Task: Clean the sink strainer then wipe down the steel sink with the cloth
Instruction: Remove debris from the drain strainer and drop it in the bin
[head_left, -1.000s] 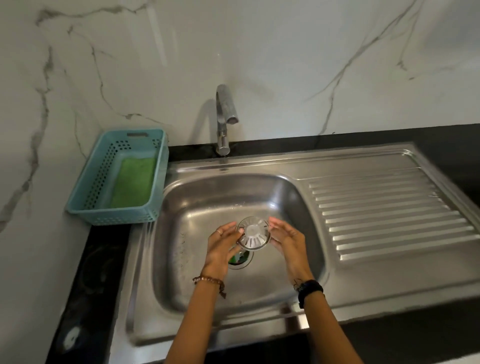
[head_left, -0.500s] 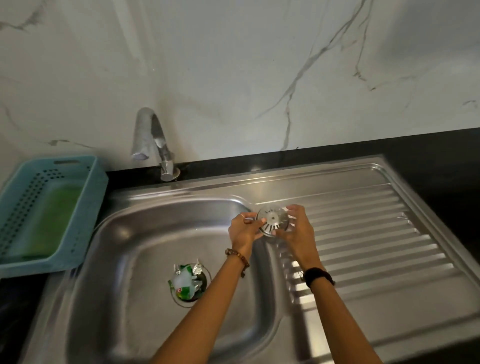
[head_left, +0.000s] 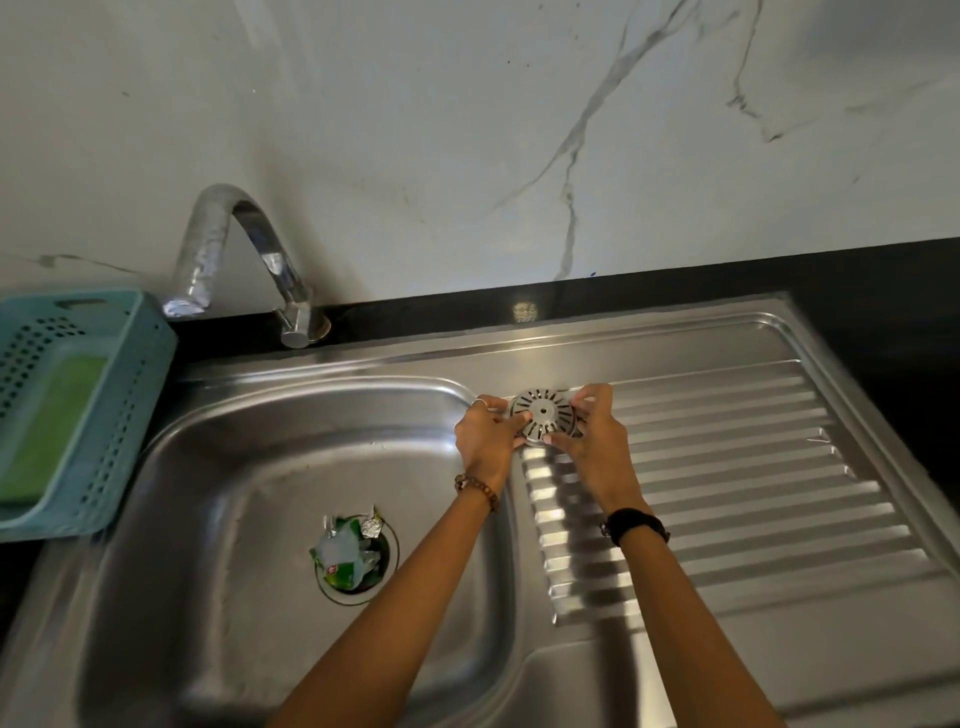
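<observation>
The strainer (head_left: 544, 418) had left the basin. A second earlier both hands held it just above the drain; half a second earlier it was crossing the basin's right rim; at this moment it sat at the near-left corner of the ribbed drainboard (head_left: 727, 467), low enough that it looked to be resting on the ridges or just above them, though contact could not be told for certain. The left hand (head_left: 488, 441) pinched its left edge, thumb lying across the slotted top, and the right hand (head_left: 597, 447) pinched its right edge, thumb at the near rim and fingers curled over the far side. So each grip was closed on the strainer, neither spread.

With the cover lifted away, the drain opening (head_left: 358, 558) was exposed and showed what had been under it: crumpled wrappers (head_left: 345, 553), green, white and foil, packed into the hole.

For the task this read as the strainer being parked aside so the rubbish could be pulled out. Cleaning of the strainer itself seemed barely begun, and the wiping not started: the green cloth (head_left: 52, 415) lay in the teal basket (head_left: 130, 395) on the table left of the steel sink (head_left: 208, 467), well apart from both hands. The tap (head_left: 234, 260) showed no water running
</observation>
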